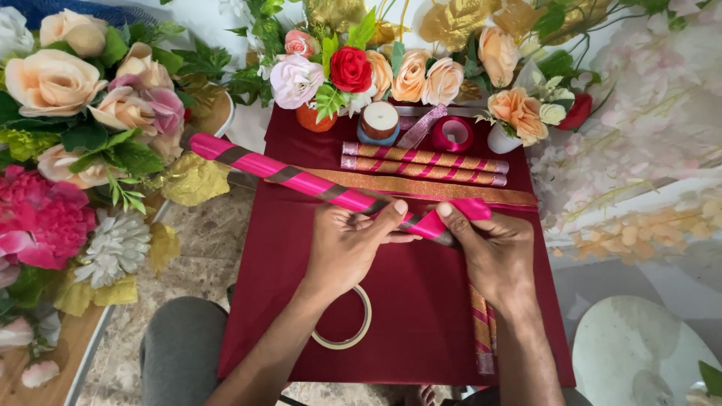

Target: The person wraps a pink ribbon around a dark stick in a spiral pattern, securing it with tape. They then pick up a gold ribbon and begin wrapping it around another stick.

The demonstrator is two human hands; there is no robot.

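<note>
L thumb tip (399,207) lies flat on top of the pink stick (301,179), other L fingers curl under it, so the left hand (350,248) is closed round the stick near its lower R end. R thumb (445,211) presses the pink ribbon (470,208) down on the stick's end; rest of the right hand (496,252) wraps below, fingers shut on ribbon and stick together. Hands sit just beside each other, thumbs nearly facing.

Stick runs diagonally from upper L down to the hands, pink w/ darker gold-brown bands spiralling along it, held above the maroon cloth (421,316).

Under the L wrist a tape ring (353,331) lies flat on the cloth. By the R forearm a striped pink-and-gold strip (483,331) hangs down near the cloth's front edge. Behind the hands: a gold ribbon strip (421,186) laid across, then two wrapped sticks (425,164) side by side, pink/gold striped. Further back a blue spool w/ cream top (379,122), a pink ribbon roll (453,134), a glittery ribbon piece between them.

Artificial flowers (68,83) crowd the L side & back; pale blossom sprays at R. A round white tabletop (639,353) at lower R. Grey-clad knee (180,346) at lower L.
</note>
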